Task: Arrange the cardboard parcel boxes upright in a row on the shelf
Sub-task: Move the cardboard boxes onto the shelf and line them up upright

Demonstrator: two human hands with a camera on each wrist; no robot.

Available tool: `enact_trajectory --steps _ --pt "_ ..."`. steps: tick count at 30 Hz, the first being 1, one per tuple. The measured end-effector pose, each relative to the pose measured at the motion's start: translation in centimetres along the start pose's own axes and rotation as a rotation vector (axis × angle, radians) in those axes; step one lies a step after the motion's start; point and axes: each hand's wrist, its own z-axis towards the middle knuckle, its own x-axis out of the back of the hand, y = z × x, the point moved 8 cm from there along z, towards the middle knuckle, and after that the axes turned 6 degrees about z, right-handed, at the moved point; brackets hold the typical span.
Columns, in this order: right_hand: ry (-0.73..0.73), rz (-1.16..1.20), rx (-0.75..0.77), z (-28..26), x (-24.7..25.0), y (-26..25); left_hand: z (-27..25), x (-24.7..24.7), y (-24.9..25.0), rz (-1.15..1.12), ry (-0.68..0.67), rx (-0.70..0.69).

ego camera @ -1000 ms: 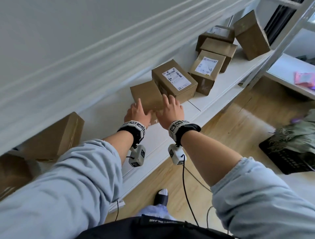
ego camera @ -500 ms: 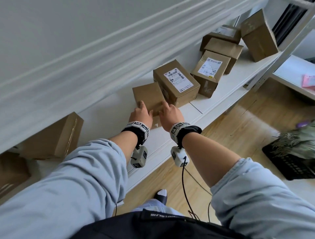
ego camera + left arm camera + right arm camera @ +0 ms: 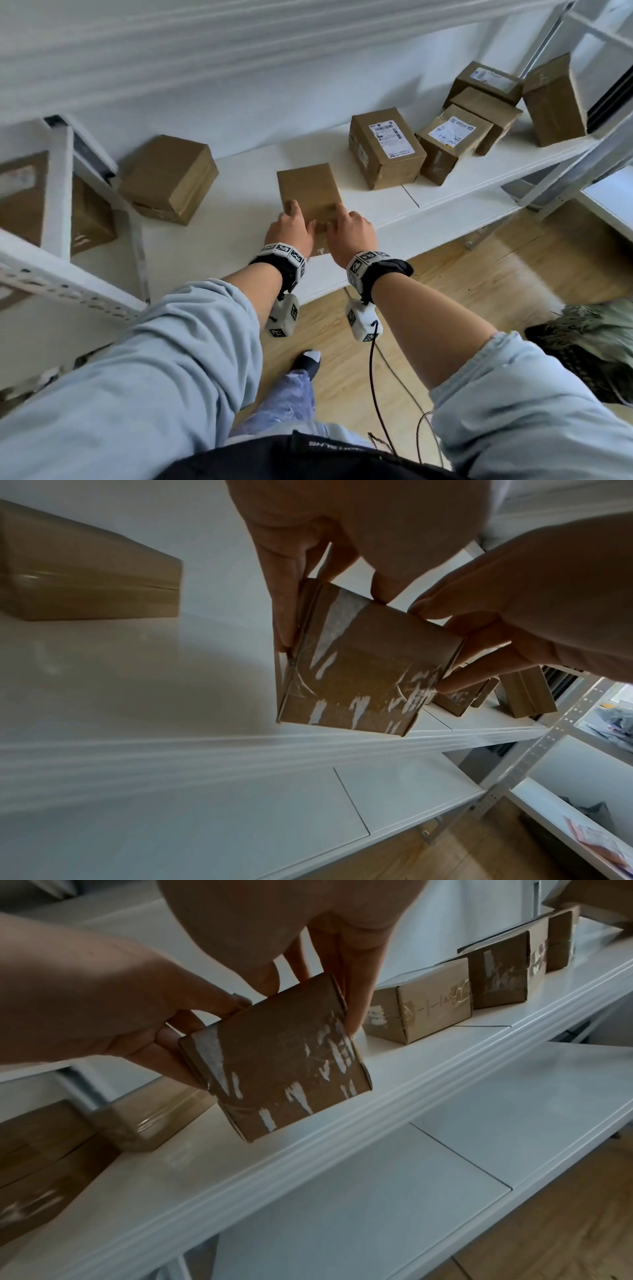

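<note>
A plain brown cardboard box (image 3: pixel 308 190) lies on the white shelf (image 3: pixel 455 192), its near end at the front edge. My left hand (image 3: pixel 297 219) grips its near left corner and my right hand (image 3: pixel 339 219) its near right corner. In the left wrist view the taped end of the box (image 3: pixel 359 674) sits between my left fingers (image 3: pixel 284 610) and right fingers (image 3: pixel 479 656). The right wrist view shows this box (image 3: pixel 274 1074) tilted, lower corner by the shelf lip, right fingers (image 3: pixel 356 1001) on one side.
A plain box (image 3: pixel 168 178) lies tilted at the shelf's left. To the right lie a labelled box (image 3: pixel 387 147), a second labelled box (image 3: pixel 452 140) and several more beyond. A white upright (image 3: pixel 58 192) stands at left. Wooden floor lies below.
Both hands have slid from the box's top to its near corners and drawn it left and toward the front edge, away from the labelled box. The head view has swung left.
</note>
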Motion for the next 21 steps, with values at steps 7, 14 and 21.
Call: enact_trajectory --steps 7,14,21 --pt "-0.066 -0.010 0.102 -8.5 -2.0 -4.6 -9.9 0.4 -5.8 -0.029 0.009 0.111" --pt "-0.110 0.002 0.214 -15.4 -4.9 -10.9 -18.3 1.4 -12.5 -0.029 0.039 0.208" --pt "-0.145 -0.049 0.310 -21.7 -8.2 -18.1 -25.1 2.5 -20.5 -0.060 0.053 0.248"
